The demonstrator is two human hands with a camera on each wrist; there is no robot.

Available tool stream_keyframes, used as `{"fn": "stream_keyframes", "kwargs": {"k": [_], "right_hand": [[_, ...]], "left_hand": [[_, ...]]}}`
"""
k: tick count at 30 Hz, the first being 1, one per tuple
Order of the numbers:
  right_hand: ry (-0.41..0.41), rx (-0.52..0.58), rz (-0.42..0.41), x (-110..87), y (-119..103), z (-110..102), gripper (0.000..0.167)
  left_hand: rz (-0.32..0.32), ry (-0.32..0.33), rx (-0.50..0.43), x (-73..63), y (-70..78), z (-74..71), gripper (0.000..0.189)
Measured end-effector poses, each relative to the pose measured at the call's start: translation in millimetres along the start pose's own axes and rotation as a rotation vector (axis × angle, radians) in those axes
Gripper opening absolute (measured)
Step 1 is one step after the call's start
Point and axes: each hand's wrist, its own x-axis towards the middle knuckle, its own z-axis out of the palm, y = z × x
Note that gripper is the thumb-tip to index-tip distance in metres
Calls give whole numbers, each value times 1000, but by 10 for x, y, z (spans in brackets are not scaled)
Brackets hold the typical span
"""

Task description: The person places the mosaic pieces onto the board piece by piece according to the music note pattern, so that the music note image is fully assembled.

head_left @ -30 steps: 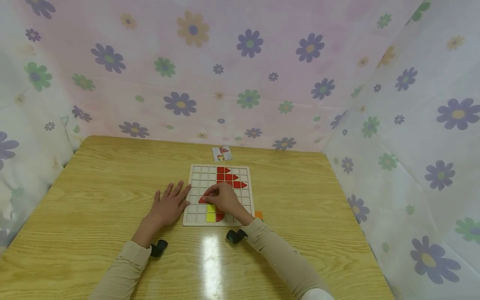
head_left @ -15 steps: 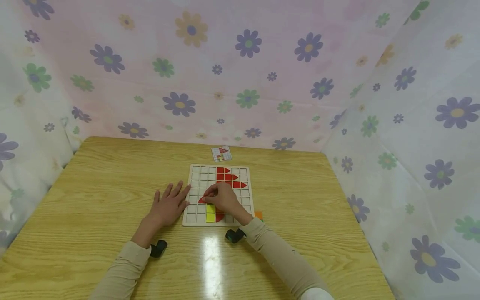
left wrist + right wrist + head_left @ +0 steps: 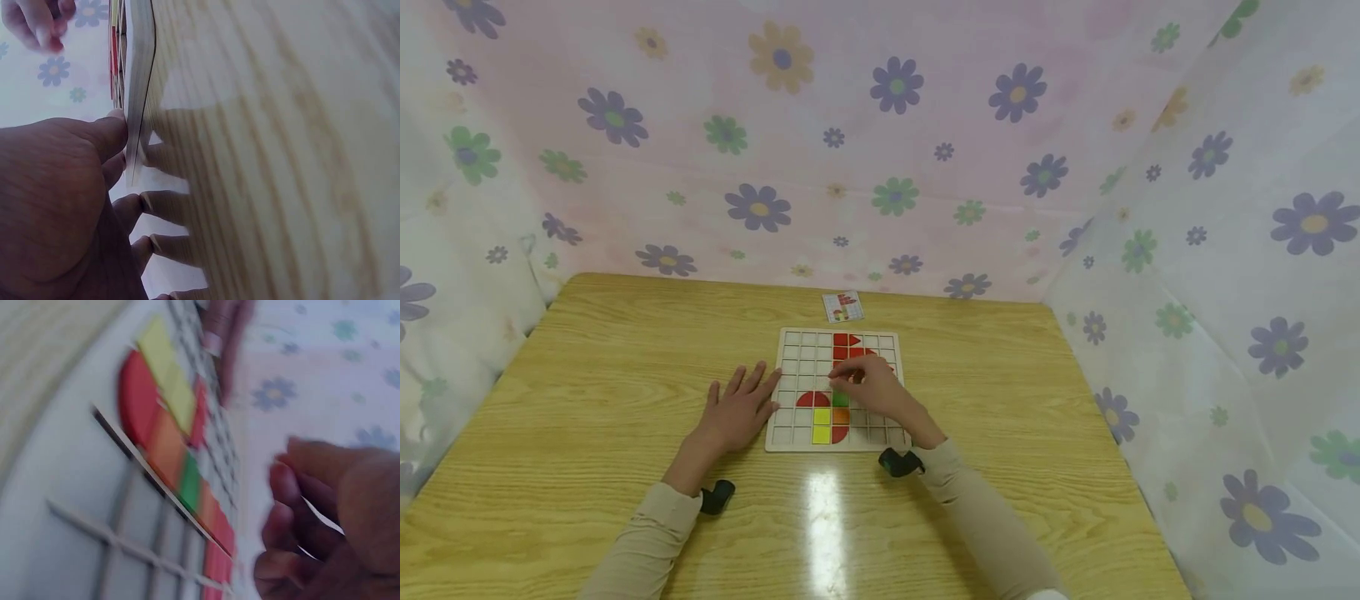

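Note:
A pale wooden grid board (image 3: 789, 435) lies on the table with coloured pieces in its cells. My left hand (image 3: 735, 417) lies flat with fingers spread, touching the board's left edge; the left wrist view shows the thumb against that edge. Over the board hovers my right hand (image 3: 880, 390), fingers loosely bent, with nothing visible between them in the right wrist view (image 3: 312, 512). Left of it, two red quarter-round pieces (image 3: 812, 400) form a dome. Below and beside sit yellow squares (image 3: 822, 425), an orange square (image 3: 841, 416), a green square (image 3: 840, 400) and a red rounded piece (image 3: 839, 434). The right hand partly covers red pieces (image 3: 841, 340).
A small printed card (image 3: 843, 307) with a coloured grid pattern lies behind the board. Dark wrist-worn devices (image 3: 900, 462) sit under both wrists. Flowered cloth (image 3: 820, 167) hangs around the wooden table (image 3: 1000, 375) at the back and sides.
My right hand has let go of the red quarter-round piece, which lies in its cell, and has moved up and right. Green and orange squares have come into view. The left hand stays put.

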Motion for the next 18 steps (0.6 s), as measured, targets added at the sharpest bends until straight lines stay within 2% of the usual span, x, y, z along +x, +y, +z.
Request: {"fn": "stream_keyframes", "kwargs": {"k": [2, 4, 9, 11, 14, 18], "right_hand": [[-68, -13, -8, -116, 39, -198, 20], [-123, -37, 21, -260, 100, -379, 21], [-156, -96, 178, -623, 309, -674, 19], [-169, -109, 232, -739, 383, -714, 21], [-188, -97, 268, -854, 464, -694, 26], [-150, -58, 293, -912, 528, -613, 27]], "left_hand": [[1, 1, -3, -1, 2, -3, 57], [2, 4, -4, -5, 5, -4, 57], [1, 17, 0, -14, -1, 3, 57], [-1, 19, 3, -14, -6, 5, 56], [-1, 17, 5, -12, -9, 5, 56], [1, 11, -4, -7, -4, 5, 57]]}}
